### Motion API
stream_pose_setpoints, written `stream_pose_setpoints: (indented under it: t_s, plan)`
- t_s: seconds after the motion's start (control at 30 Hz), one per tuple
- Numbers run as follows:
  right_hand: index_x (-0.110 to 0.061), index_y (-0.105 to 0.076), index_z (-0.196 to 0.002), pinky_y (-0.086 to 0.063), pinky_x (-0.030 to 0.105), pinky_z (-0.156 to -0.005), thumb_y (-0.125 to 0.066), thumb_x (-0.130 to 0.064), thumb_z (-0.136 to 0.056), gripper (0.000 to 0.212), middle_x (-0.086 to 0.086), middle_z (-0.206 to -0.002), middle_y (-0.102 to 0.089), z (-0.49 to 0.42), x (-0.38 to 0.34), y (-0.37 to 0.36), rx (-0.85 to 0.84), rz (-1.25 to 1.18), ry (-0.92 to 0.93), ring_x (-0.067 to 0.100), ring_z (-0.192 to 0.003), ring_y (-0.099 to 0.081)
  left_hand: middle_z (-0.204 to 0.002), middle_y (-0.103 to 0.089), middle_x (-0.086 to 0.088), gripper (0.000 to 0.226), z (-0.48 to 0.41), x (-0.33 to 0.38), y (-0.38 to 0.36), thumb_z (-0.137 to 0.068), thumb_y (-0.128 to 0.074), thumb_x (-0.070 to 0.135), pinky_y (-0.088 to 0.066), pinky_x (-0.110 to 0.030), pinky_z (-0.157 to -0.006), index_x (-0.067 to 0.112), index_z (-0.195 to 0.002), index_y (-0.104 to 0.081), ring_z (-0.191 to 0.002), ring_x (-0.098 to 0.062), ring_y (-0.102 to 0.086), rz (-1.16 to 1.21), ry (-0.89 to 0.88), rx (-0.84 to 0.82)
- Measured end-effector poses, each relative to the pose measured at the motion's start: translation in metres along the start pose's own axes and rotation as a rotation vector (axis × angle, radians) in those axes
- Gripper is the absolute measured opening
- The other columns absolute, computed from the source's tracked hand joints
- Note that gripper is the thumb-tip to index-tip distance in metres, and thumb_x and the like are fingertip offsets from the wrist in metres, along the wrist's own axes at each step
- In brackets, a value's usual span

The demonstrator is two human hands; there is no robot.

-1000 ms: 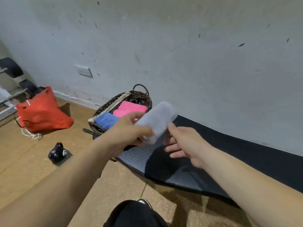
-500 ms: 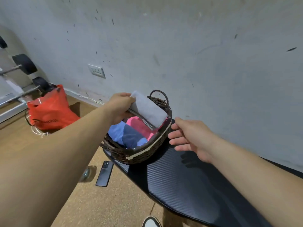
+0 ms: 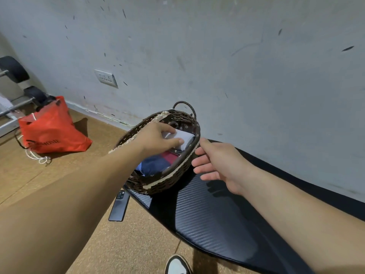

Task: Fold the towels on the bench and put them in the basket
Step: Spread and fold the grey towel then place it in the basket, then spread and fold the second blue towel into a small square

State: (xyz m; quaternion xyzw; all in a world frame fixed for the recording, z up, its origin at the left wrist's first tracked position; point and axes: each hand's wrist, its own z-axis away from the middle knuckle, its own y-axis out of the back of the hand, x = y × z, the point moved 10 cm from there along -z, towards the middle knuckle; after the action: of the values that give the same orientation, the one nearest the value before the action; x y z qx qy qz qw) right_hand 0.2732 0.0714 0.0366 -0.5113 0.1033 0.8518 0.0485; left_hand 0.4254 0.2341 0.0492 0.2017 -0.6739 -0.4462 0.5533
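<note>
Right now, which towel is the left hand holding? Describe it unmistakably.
On the black padded bench sits a dark brown wicker basket. At its far end, the left hand grips a folded pale grey towel, the only light one beside a blue towel and a red towel.

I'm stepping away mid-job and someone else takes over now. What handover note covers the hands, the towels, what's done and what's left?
Left hand grips the folded white towel, low inside the basket. Right hand open, beside the basket's rim, over the bench.
Done: folded blue towel and pink towel lie in the basket.
Left: release the white towel; no other towel shows on the visible bench.
</note>
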Motion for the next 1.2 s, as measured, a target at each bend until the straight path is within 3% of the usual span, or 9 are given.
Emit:
stream_pose_setpoints:
  t_s: [0.17,0.3,0.43,0.53,0.67,0.83,0.93,1.1,1.2]
  plan:
    - [-0.015,-0.072,-0.105,-0.064,0.038,-0.076,-0.052,-0.048,-0.102,0.039,0.007,-0.088,-0.08,0.012,0.004,0.017,0.017,0.026,0.004,0.02,-0.077,-0.077,-0.124,-0.07,0.006,0.051,0.009,0.004,-0.007,-0.075,-0.085,0.056,-0.052,-0.038,-0.101,0.027,-0.116,-0.074,-0.116,-0.017,-0.063,-0.047,0.015,0.01]
    - [-0.017,-0.071,-0.106,-0.066,0.037,-0.076,-0.053,-0.047,-0.101,0.035,0.004,-0.088,-0.08,0.03,0.004,0.042,0.037,0.043,0.021,0.02,-0.081,-0.078,-0.117,-0.071,0.004,0.035,0.021,0.029,0.009,-0.083,-0.081,0.043,-0.052,-0.036,-0.098,0.027,-0.113,-0.075,-0.112,-0.018,-0.065,-0.007,0.049,0.072]
    - [-0.02,-0.071,-0.108,-0.065,0.036,-0.078,-0.052,-0.049,-0.101,0.035,0.002,-0.09,-0.08,0.058,0.013,0.076,0.035,0.09,0.021,0.017,-0.082,-0.079,-0.1,-0.074,0.014,0.022,0.058,0.097,0.011,-0.087,-0.078,0.028,-0.054,-0.025,-0.088,0.024,-0.109,-0.076,-0.098,-0.005,-0.069,0.206,-0.054,0.188]
    - [-0.02,-0.07,-0.107,-0.063,0.035,-0.077,-0.051,-0.053,-0.102,0.038,0.003,-0.093,-0.08,0.086,0.033,0.117,0.048,0.118,0.002,0.018,-0.084,-0.078,-0.098,-0.076,0.012,0.023,0.094,0.156,-0.031,-0.089,-0.077,0.026,-0.057,-0.023,-0.085,0.025,-0.112,-0.073,-0.09,-0.003,-0.072,0.331,-0.12,0.041]
    - [-0.02,-0.07,-0.106,-0.062,0.039,-0.082,-0.055,-0.054,-0.099,0.038,0.003,-0.094,-0.08,0.126,0.082,0.193,0.145,0.144,-0.039,0.015,-0.079,-0.075,-0.096,-0.078,0.009,0.02,0.141,0.228,-0.105,-0.089,-0.076,0.026,-0.061,-0.036,-0.09,0.03,-0.109,-0.074,-0.089,-0.009,-0.074,0.411,-0.179,-0.149]
    - [-0.023,-0.071,-0.106,-0.059,0.032,-0.073,-0.057,-0.052,-0.099,0.033,0.003,-0.096,-0.078,0.174,0.153,0.285,0.257,0.119,-0.128,0.017,-0.085,-0.074,-0.092,-0.077,0.01,0.014,0.19,0.314,-0.203,-0.091,-0.075,0.025,-0.062,-0.035,-0.088,0.032,-0.102,-0.074,-0.084,-0.008,-0.075,0.423,-0.218,-0.329]
    - [-0.019,-0.071,-0.103,-0.056,0.033,-0.071,-0.057,-0.052,-0.096,0.036,-0.002,-0.093,-0.075,0.206,0.185,0.357,0.382,0.2,-0.161,0.02,-0.085,-0.072,-0.089,-0.078,0.005,0.012,0.216,0.359,-0.259,-0.093,-0.072,0.02,-0.063,-0.035,-0.085,0.029,-0.102,-0.074,-0.079,-0.008,-0.076,0.451,-0.21,-0.447]
    - [-0.017,-0.063,-0.087,-0.06,0.041,-0.076,-0.058,-0.051,-0.09,0.034,0.0,-0.083,-0.066,0.256,0.236,0.487,0.679,0.6,-0.26,0.025,-0.078,-0.064,-0.091,-0.077,0.005,0.014,0.254,0.427,-0.334,-0.095,-0.07,0.022,-0.062,-0.032,-0.086,0.031,-0.104,-0.073,-0.081,-0.006,-0.076,0.431,-0.252,-0.596]
    - [-0.019,-0.057,-0.125,-0.05,0.04,-0.073,-0.063,-0.042,-0.092,0.041,0.009,-0.131,-0.048,0.296,0.264,0.553,0.999,0.537,-0.297,0.034,-0.095,-0.061,-0.093,-0.077,0.006,0.014,0.269,0.452,-0.361,-0.095,-0.07,0.023,-0.062,-0.036,-0.089,0.032,-0.105,-0.073,-0.085,-0.008,-0.076,0.423,-0.274,-0.66]
